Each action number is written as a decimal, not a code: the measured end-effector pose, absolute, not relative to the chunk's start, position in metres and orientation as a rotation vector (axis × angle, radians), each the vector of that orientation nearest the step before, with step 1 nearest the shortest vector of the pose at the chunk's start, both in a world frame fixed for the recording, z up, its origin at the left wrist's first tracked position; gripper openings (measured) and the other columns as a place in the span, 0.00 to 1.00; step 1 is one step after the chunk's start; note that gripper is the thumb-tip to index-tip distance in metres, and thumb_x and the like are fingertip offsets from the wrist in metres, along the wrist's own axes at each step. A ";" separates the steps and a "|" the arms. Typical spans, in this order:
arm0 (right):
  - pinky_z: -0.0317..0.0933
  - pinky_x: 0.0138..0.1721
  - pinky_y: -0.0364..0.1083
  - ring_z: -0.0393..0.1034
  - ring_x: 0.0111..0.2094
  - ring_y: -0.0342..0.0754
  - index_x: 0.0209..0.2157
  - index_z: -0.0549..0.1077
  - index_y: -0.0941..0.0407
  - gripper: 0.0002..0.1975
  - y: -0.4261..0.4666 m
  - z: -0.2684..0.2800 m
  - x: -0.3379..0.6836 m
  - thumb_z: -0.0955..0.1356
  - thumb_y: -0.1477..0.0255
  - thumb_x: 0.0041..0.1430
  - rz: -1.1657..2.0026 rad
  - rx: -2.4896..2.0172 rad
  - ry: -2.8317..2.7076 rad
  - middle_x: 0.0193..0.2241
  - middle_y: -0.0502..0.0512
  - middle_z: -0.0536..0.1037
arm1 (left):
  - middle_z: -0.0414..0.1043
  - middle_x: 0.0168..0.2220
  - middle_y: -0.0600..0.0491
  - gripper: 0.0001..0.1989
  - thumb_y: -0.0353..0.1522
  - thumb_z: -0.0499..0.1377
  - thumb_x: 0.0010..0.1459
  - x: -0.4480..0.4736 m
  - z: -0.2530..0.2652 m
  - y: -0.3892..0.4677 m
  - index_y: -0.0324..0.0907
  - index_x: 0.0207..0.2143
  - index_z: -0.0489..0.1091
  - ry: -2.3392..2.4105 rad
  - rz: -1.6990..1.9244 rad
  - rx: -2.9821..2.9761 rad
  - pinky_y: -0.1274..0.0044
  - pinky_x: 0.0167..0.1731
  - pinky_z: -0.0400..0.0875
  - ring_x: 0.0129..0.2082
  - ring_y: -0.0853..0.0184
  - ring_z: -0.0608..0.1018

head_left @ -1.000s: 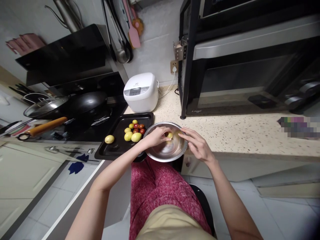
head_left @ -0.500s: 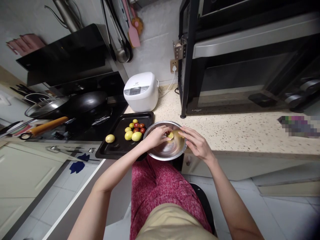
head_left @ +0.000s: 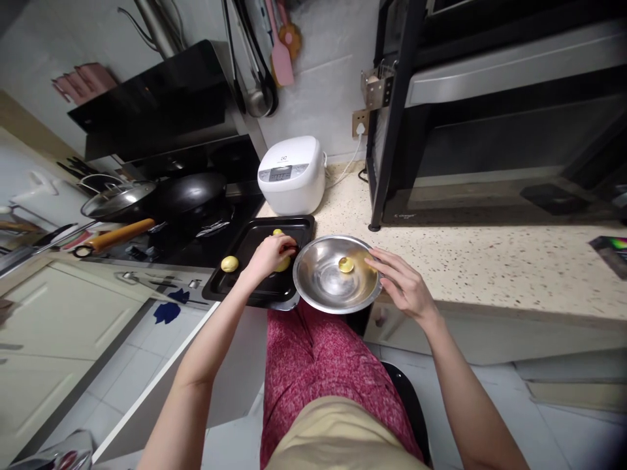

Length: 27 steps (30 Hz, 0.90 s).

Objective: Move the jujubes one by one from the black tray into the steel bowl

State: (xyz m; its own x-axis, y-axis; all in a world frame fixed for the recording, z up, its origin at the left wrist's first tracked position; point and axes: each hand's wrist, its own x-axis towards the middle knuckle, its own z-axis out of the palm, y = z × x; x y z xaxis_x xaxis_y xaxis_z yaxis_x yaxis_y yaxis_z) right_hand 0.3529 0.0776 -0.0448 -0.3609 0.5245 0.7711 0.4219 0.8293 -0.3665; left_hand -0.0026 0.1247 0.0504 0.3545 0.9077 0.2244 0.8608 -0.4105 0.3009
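Note:
My left hand (head_left: 269, 256) reaches over the black baking tray (head_left: 245, 285), fingers bunched around a small dark red tomato (head_left: 292, 250) that is mostly hidden. Under and behind that hand show parts of yellow fruits (head_left: 283, 264); the rest of the pile is covered. One yellow fruit (head_left: 229, 264) lies alone at the tray's left side. A steel mixing bowl (head_left: 318, 297) stands right of the tray. Inside it sits a small yellow piece (head_left: 345, 264) with a brownish top. My right hand (head_left: 404, 284) grips the bowl's right rim, its fingers reaching over the edge.
A white rice cooker (head_left: 291, 176) stands behind the tray. On the stove at left are a dark wok (head_left: 191, 192) and a lidded pan (head_left: 117, 202), whose orange handle (head_left: 122, 236) sticks out. A black-framed rack with an oven (head_left: 490, 170) rises at right.
My left hand has come out of the bowl and moved left to the fruits on the tray. The yellow piece stays in the bowl. My right hand remains at the rim; the view has shifted slightly.

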 end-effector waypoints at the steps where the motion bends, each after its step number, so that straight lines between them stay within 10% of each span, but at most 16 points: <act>1: 0.66 0.65 0.65 0.65 0.67 0.57 0.67 0.66 0.47 0.24 0.077 -0.045 0.353 0.63 0.72 0.72 0.128 -0.701 -1.998 0.66 0.58 0.70 | 0.80 0.43 0.49 0.05 0.29 0.63 0.62 -0.003 0.048 0.125 0.43 0.41 0.78 1.658 0.480 2.483 0.72 0.46 0.76 0.44 0.60 0.81; 9: 0.68 0.64 0.66 0.67 0.66 0.57 0.67 0.68 0.46 0.23 0.077 -0.043 0.351 0.63 0.69 0.73 0.133 -0.706 -1.981 0.65 0.56 0.72 | 0.79 0.49 0.46 0.11 0.26 0.62 0.59 0.013 0.037 0.116 0.43 0.44 0.77 1.913 0.301 2.506 0.74 0.36 0.73 0.44 0.57 0.81; 27: 0.66 0.65 0.66 0.66 0.67 0.57 0.66 0.68 0.46 0.23 0.077 -0.045 0.352 0.62 0.70 0.73 0.164 -0.728 -1.987 0.66 0.56 0.71 | 0.78 0.49 0.48 0.15 0.27 0.64 0.63 0.029 0.049 0.090 0.43 0.52 0.74 1.545 0.945 2.470 0.71 0.50 0.75 0.47 0.61 0.80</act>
